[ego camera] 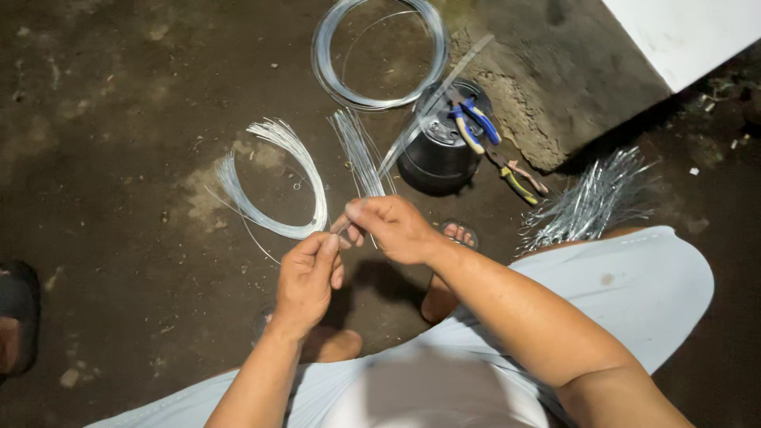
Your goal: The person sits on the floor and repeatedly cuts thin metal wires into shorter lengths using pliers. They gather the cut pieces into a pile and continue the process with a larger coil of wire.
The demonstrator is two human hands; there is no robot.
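Note:
My left hand [307, 273] pinches one end of a curved bundle of thin silver wires [273, 178] that arcs out to the left over the dirt floor. My right hand [392, 226] is closed on a second bunch of straight wires [358, 150] fanning upward, together with a long flat metal strip [432, 103] that slants up to the right. The two hands meet at the wire ends, fingertips almost touching.
A large wire coil [379, 51] lies at the top. A black bucket [436, 158] holds blue-and-yellow pliers [474, 123]; another pair of pliers [519, 178] lies beside it. A pile of cut wire pieces [590, 202] sits right. A white slab [686, 32] is top right; my feet are below.

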